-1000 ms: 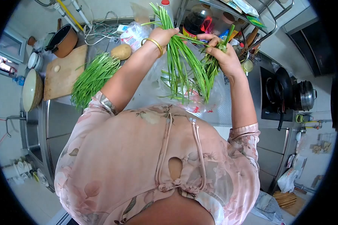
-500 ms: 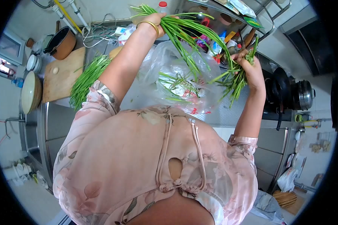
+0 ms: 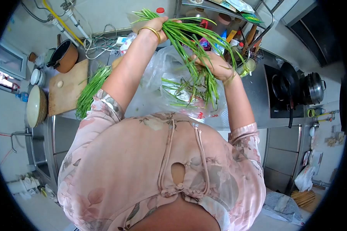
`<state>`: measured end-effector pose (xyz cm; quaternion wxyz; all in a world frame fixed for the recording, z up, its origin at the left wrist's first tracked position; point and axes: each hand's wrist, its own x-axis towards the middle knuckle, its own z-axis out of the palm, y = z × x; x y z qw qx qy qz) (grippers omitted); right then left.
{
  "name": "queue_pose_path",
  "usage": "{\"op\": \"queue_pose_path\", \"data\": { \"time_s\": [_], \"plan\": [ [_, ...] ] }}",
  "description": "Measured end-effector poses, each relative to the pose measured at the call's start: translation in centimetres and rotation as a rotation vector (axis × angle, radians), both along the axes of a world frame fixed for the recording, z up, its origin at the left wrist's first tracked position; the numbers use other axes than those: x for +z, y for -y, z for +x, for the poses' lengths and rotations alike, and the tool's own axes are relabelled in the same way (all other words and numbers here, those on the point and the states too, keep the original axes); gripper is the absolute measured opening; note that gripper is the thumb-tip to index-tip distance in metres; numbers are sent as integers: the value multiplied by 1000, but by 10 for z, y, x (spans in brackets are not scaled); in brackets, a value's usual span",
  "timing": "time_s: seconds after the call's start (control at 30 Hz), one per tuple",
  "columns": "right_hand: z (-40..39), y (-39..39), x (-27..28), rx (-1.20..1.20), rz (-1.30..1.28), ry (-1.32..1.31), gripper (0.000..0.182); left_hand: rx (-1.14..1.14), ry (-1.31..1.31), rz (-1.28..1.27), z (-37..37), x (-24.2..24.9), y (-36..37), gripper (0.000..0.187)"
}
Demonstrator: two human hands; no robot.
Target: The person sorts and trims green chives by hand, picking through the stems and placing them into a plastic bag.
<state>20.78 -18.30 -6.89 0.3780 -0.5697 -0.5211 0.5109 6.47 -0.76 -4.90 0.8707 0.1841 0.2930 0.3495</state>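
A bunch of long green stalks (image 3: pixel 189 31) stretches from my left hand (image 3: pixel 158 27), which is closed round it near one end. My right hand (image 3: pixel 216 66) is closed on the lower, drooping part of the same stalks, over the plastic bag. Beneath the hands, the clear plastic bag (image 3: pixel 154 73) lies spread on the counter with loose stalks and trimmings (image 3: pixel 181 90) on it. Another pile of green stalks (image 3: pixel 92 90) rests on the counter to the left of my left forearm.
At the left are a cutting board (image 3: pixel 67 90) with a small pale round item, a brown pot (image 3: pixel 67 57) and a large bowl (image 3: pixel 36 106). Behind stands a rack (image 3: pixel 219 12) above bottles. A black pan (image 3: pixel 289 81) and a steel pot (image 3: pixel 314 90) are at the right.
My right hand has moved left, toward my left hand, and now sits over the bag with the stalk ends. My left hand has hardly moved and still holds the bunch.
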Motion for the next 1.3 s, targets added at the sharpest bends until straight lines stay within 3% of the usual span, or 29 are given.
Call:
{"op": "queue_pose_path", "data": {
  "time_s": [0.03,0.17,0.23,0.3,0.4,0.43,0.53,0.67,0.7,0.8,0.83,0.93,1.07,1.17,1.27,1.3],
  "plan": [
    [-5,-10,3,50,11,99,43,0,-3,8,1,1,3,31],
    [-13,-29,-12,140,166,91,44,29,-25,-50,2,-8,-10,26],
    [-24,-22,-10,-90,102,-360,34,65,-61,-91,1,-6,-11,19],
    [-41,-10,11,-106,138,-228,26,80,-82,-78,1,-11,-15,19],
    [-31,-18,-11,-16,-31,-272,25,42,-90,-100,4,-17,-18,22],
    [-33,-12,-8,-91,-82,-290,21,19,-86,-113,6,-17,-17,23],
    [-36,-3,-7,-130,8,-152,18,51,-110,-115,18,-21,-11,15],
    [-28,8,-18,-119,70,-120,14,-68,-82,-232,33,-36,-7,21],
    [-26,10,-24,-57,128,-198,12,-47,-67,-286,36,-36,-7,23],
    [-32,36,-20,-60,164,-53,10,24,-146,-288,40,-47,-28,24],
    [-32,45,-6,20,196,149,16,130,-275,-144,43,-49,-35,23],
    [-32,63,3,78,363,182,19,178,-182,-267,31,-47,-48,21],
    [-11,76,0,-178,456,77,19,267,-158,-332,26,-56,-60,12],
    [-2,94,9,-153,456,-299,18,287,-302,-281,20,-54,-59,12],
    [18,116,26,-91,517,-482,15,273,-311,-221,17,-50,-54,13],
    [17,116,31,-177,499,-385,15,283,-303,-225,18,-48,-52,13]
  ]
}}
